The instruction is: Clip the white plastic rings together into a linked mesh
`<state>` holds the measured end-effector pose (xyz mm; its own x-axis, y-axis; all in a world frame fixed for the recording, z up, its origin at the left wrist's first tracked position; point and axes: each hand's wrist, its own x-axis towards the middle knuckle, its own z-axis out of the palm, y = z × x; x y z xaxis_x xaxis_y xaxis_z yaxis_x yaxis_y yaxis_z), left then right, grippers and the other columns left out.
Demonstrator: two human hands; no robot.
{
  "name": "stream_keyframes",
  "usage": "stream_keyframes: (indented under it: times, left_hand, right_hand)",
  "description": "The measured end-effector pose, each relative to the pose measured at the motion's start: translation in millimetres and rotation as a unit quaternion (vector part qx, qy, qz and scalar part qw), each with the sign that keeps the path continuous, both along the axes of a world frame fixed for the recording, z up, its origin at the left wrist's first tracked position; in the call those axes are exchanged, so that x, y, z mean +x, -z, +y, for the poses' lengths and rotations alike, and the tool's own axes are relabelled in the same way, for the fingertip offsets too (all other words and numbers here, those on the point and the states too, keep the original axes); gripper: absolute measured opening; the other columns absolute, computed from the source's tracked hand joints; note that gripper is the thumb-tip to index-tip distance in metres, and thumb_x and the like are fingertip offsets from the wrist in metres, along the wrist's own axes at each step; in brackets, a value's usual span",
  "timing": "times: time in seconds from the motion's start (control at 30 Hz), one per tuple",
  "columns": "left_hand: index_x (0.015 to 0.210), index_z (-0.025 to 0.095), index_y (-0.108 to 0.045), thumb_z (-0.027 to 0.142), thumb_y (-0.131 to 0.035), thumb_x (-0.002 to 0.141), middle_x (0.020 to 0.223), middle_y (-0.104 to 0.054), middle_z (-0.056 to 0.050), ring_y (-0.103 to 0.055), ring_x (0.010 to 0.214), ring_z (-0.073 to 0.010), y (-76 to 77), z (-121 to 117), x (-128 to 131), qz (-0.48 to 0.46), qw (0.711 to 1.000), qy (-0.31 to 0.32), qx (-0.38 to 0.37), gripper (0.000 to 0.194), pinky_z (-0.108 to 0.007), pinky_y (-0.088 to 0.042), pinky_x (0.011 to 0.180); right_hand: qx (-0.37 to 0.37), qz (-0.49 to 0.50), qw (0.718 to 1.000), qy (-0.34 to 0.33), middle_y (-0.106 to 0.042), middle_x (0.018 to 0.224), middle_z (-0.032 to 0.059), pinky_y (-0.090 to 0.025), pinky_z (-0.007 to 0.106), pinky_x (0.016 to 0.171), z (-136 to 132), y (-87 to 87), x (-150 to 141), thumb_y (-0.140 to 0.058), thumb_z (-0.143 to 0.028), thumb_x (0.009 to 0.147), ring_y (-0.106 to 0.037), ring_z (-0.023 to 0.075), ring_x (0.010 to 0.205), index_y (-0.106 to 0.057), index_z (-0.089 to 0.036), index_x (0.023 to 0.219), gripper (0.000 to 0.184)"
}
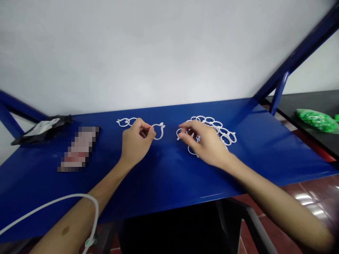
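My left hand is closed in a pinch, thumb against forefinger, on a white plastic ring with a small clasp-like knob. Other white rings trail out behind that hand to the left; whether they link to the held one is hidden by the fingers. To the right, my right hand hovers over a cluster of linked white rings. Its thumb and forefinger are apart, with one ring lying right by the fingertips. The palm hides part of the cluster.
Everything lies on a blue table against a pale wall. On the left are a pixelated flat object and a black plastic packet. A white cable crosses my left forearm. A bag of green pieces sits on a dark surface at right.
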<state>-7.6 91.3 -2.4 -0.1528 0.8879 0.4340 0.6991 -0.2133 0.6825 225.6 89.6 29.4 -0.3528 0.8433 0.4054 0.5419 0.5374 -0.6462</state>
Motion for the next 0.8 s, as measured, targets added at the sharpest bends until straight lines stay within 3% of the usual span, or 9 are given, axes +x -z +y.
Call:
stream_keyframes:
  times: [0.07, 0.17, 0.37, 0.53, 0.63, 0.8]
  left_hand:
    - [0.077, 0.021, -0.056, 0.027, -0.062, 0.085, 0.069, -0.069, 0.002, -0.065, 0.063, -0.0134, 6.7, -2.8, 7.0, -0.051, 0.997, -0.031, 0.047, 0.011, -0.025, -0.048, 0.062]
    - [0.077, 0.021, -0.057, 0.027, -0.064, 0.085, 0.071, -0.069, 0.002, -0.066, 0.065, -0.0132, 16.9, -12.0, 10.0, -0.068, 0.995, -0.035, 0.07, 0.013, -0.025, -0.049, 0.063]
    - [0.085, 0.02, -0.059, 0.024, -0.066, 0.089, 0.081, -0.071, 0.001, -0.066, 0.072, -0.0118, 19.2, -22.4, 11.9, -0.086, 0.992, 0.051, 0.078, 0.008, -0.024, -0.052, 0.068]
    - [0.113, 0.022, -0.066, 0.026, -0.063, 0.095, 0.094, -0.074, -0.001, -0.072, 0.086, -0.0135, 17.6, -24.4, 12.9, -0.128, 0.979, 0.139, 0.08, 0.018, -0.027, -0.055, 0.078]
    - [0.106, 0.025, -0.072, 0.03, -0.064, 0.096, 0.093, -0.076, 0.0, -0.073, 0.083, -0.0136, 17.4, -24.8, 12.7, -0.135, 0.978, 0.153, 0.047, 0.015, -0.027, -0.056, 0.079]
    - [0.105, 0.026, -0.075, 0.033, -0.066, 0.094, 0.09, -0.078, 0.0, -0.073, 0.083, -0.0148, 14.9, -24.8, 13.0, -0.185, 0.968, 0.171, 0.002, 0.015, -0.027, -0.057, 0.078]
  right_hand:
    - [-0.057, 0.01, 0.998, -0.024, -0.074, 0.093, 0.0039, -0.05, 0.03, 0.068, -3.9, 7.1, -31.1, -0.064, -0.037, 0.095, -0.066, 0.0153, 0.074, -0.069, -0.018, 0.105, 0.022]
    - [-0.088, 0.062, 0.993, -0.041, -0.071, 0.08, -0.0001, -0.047, 0.027, 0.064, -5.8, 20.8, -51.7, -0.061, -0.032, 0.097, -0.063, 0.0125, 0.067, -0.068, -0.019, 0.093, 0.015]
    - [-0.104, 0.159, 0.981, -0.035, -0.065, 0.071, -0.0025, -0.046, 0.025, 0.061, -7.2, 35.9, -44.5, -0.058, -0.032, 0.098, -0.061, 0.0115, 0.063, -0.065, -0.019, 0.094, 0.015]
    - [-0.026, 0.102, 0.994, -0.037, -0.067, 0.076, 0.0, -0.046, 0.025, 0.064, -8.4, 38.2, -40.7, -0.059, -0.029, 0.098, -0.059, 0.0116, 0.065, -0.068, -0.018, 0.093, 0.014]
    - [-0.015, 0.107, 0.993, -0.041, -0.068, 0.077, 0.0008, -0.047, 0.026, 0.064, -9.1, 40.4, -40.8, -0.06, -0.029, 0.098, -0.061, 0.0122, 0.066, -0.068, -0.019, 0.092, 0.015]
    - [-0.077, 0.217, 0.972, -0.044, -0.073, 0.077, 0.0002, -0.051, 0.026, 0.064, -9.5, 43.5, -40.0, -0.067, -0.033, 0.094, -0.066, 0.0128, 0.066, -0.068, -0.02, 0.095, 0.013]
